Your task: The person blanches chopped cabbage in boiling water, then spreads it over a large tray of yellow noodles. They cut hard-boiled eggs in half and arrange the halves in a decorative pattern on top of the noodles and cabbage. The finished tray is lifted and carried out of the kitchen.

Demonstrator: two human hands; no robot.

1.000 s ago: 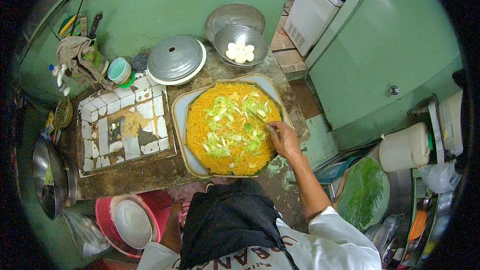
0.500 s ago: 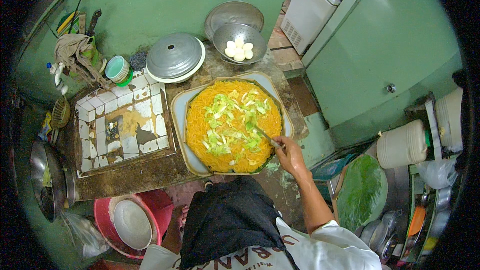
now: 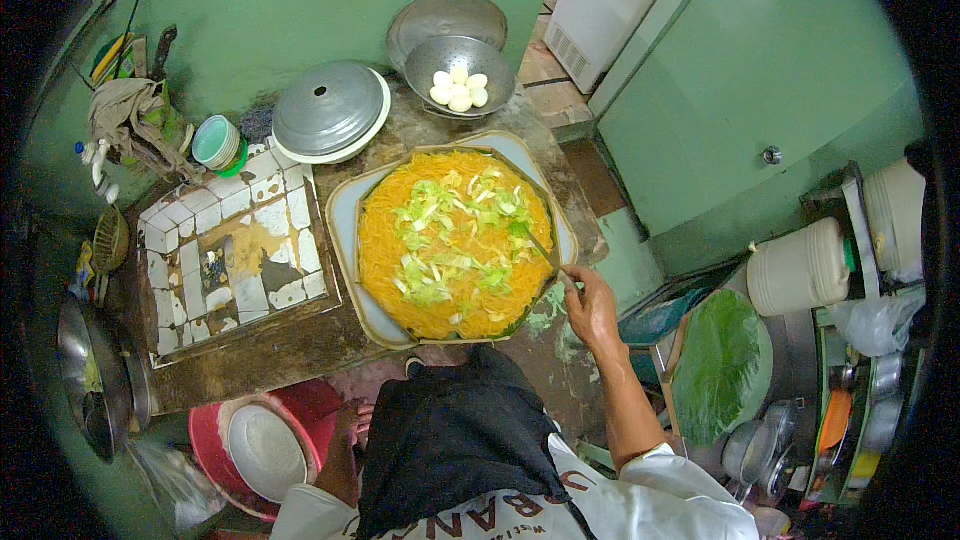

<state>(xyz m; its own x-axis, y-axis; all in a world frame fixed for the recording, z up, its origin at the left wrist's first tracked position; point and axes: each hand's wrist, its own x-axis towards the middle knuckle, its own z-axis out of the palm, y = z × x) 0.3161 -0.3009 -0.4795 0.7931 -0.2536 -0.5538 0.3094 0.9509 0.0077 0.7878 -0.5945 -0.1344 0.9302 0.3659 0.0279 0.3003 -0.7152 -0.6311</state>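
Note:
My right hand [image 3: 592,305] is closed round the handle of a long, thin metal utensil [image 3: 546,253]. Its far end reaches into chopped pale green leaves [image 3: 515,202], so I cannot tell its kind. The leaves lie scattered in a loose ring over a wide bed of orange-yellow noodles [image 3: 385,230]. A leaf-lined, many-sided platter holds the noodles, resting on a pale tray [image 3: 345,230] with a beige rim. Low beside my dark apron hangs my left hand [image 3: 346,428], away from the food; its fingers are too unclear to read.
Behind the platter stand a colander [image 3: 490,65] of peeled eggs [image 3: 459,90] and a lidded pot [image 3: 322,112]. A broken-tiled recess [image 3: 240,260] lies left. Below the counter sits a red basin [image 3: 205,440]. At right are a big green leaf [image 3: 722,365] and a white jug [image 3: 797,265].
The utensil's tip has moved away from me and to the right, and some leaves now lie nearer the platter's right edge. The whole view has shifted slightly.

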